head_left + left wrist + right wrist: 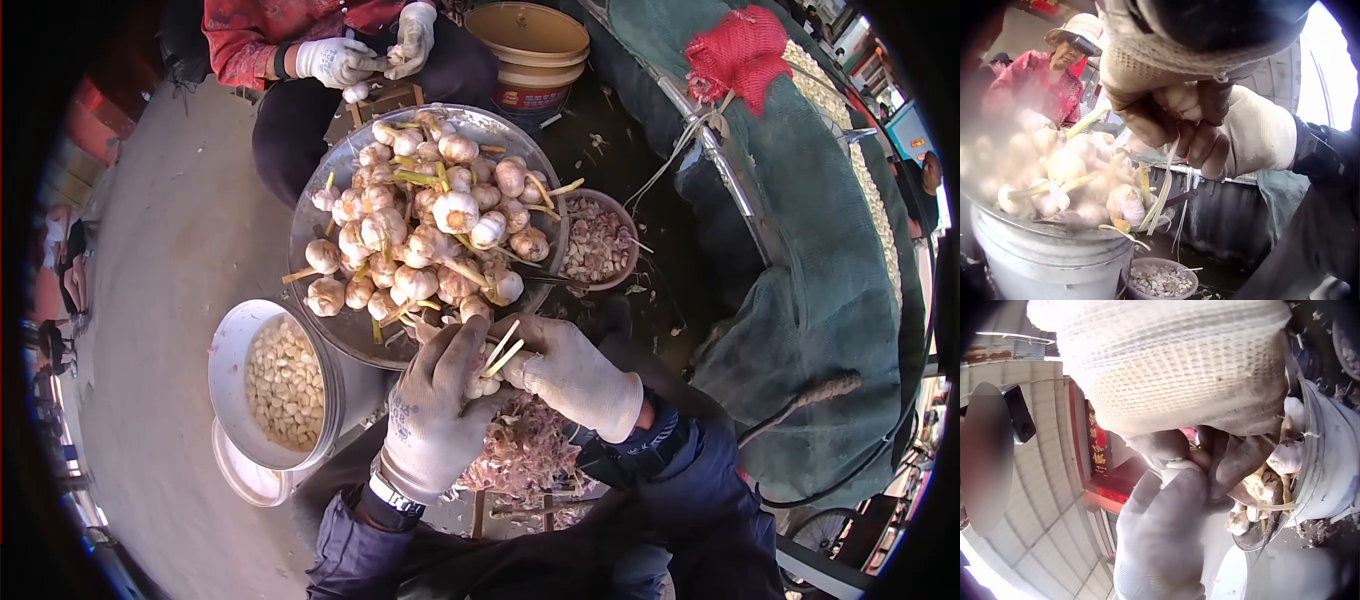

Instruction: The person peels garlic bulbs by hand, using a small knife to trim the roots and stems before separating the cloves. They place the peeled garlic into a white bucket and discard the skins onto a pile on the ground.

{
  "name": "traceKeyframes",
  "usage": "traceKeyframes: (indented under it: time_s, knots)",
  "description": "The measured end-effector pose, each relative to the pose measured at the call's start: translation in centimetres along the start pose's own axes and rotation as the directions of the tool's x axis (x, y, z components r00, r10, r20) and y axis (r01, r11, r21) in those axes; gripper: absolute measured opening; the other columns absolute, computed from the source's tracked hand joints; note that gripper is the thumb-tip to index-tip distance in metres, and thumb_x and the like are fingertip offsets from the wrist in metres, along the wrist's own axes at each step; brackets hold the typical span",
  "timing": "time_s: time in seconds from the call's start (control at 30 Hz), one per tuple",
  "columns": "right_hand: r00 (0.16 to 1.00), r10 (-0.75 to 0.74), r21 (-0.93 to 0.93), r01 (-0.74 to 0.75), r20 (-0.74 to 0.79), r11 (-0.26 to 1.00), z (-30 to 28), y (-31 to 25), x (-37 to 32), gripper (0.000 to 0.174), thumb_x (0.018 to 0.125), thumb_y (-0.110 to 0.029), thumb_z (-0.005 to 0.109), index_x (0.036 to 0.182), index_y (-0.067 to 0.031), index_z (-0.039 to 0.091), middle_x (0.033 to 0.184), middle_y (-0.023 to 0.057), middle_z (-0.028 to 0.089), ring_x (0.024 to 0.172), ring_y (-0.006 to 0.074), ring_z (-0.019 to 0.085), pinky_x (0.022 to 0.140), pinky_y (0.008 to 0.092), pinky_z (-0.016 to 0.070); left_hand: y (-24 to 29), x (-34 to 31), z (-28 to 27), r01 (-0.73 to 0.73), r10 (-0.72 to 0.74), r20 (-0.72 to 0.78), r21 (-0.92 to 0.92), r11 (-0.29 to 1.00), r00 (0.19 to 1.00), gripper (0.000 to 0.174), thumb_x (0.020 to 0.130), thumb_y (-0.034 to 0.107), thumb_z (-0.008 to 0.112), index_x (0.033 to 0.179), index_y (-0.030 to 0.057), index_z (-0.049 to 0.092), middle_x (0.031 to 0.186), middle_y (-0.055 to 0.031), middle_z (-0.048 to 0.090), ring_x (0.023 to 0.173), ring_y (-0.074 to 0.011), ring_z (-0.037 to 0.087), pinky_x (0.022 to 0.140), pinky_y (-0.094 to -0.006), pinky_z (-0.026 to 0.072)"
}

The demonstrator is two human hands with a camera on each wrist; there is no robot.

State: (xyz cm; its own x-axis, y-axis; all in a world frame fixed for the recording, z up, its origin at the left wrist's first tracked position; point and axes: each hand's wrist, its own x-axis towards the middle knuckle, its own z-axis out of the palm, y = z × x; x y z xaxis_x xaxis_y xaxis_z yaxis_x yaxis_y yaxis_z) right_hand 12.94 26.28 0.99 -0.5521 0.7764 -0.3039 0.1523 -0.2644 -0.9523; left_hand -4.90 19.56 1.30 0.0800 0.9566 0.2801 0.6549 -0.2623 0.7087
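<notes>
Both hands wear pale knitted gloves with dirty fingertips and meet at the near rim of a wide metal tray [530, 130]. The left hand [432, 410] holds a partly peeled garlic bulb [483, 385] between thumb and fingers. From the other side, the right hand [580, 378] pinches the same bulb with curled fingers. White strips [505, 358] stick up between the hands. The left wrist view shows the bulb [1182, 100] framed by the fingers, with a thin strip of skin [1165, 187] hanging down. Unpeeled garlic bulbs [385, 230] with stalks fill the tray.
A white bucket [225, 390] of peeled cloves stands at left. Right of the tray sits a bowl [632, 262] of garlic pieces. Papery skins [525, 450] pile below the hands. Opposite, another person's gloved hands [340, 62] work near a yellow bucket [530, 35]. Green netting [800, 330] covers the right.
</notes>
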Motion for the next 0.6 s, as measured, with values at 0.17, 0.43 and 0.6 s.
traceKeyframes:
  time_s: [0.17,0.43,0.6]
  knots:
    - [0.997,0.061,0.173,-0.051,-0.054,0.984,0.7,0.8,0.0,0.023,0.091,-0.001,0.051,0.106,0.0018,0.069,0.091,0.0010,0.068,0.085,0.0058,0.059,0.078,0.0246,0.0494,0.7,0.0,0.3,-0.007,0.006,-0.018,-0.032,0.999,1.000,0.076,0.070,0.004,0.090,0.139,-0.0001,0.058,0.128,-0.0218,0.067,0.113,-0.0381,0.069,0.094,-0.0416,0.0572]
    - [0.978,0.095,0.484,-0.176,0.188,0.857,-0.6,0.4,-0.2,0.035,0.102,-0.011,0.062,0.135,0.0018,0.065,0.118,0.0096,0.073,0.103,0.0171,0.071,0.089,0.0309,0.0597,-1.0,0.2,-0.5,0.258,-0.285,0.001,-0.431,0.865,0.958,0.066,0.077,-0.001,0.083,0.138,-0.0049,0.057,0.119,-0.0163,0.070,0.104,-0.0275,0.070,0.091,-0.0379,0.0562]
    - [0.975,0.177,0.459,-0.220,0.136,0.861,-0.8,-0.4,-1.0,0.034,0.101,-0.017,0.069,0.130,0.0016,0.068,0.110,0.0089,0.075,0.095,0.0158,0.074,0.080,0.0287,0.0605,0.6,0.6,-0.8,0.387,-0.423,0.179,-0.789,0.478,0.888,0.065,0.079,-0.002,0.078,0.140,-0.0072,0.055,0.119,-0.0106,0.068,0.106,-0.0195,0.067,0.092,-0.0355,0.0544]
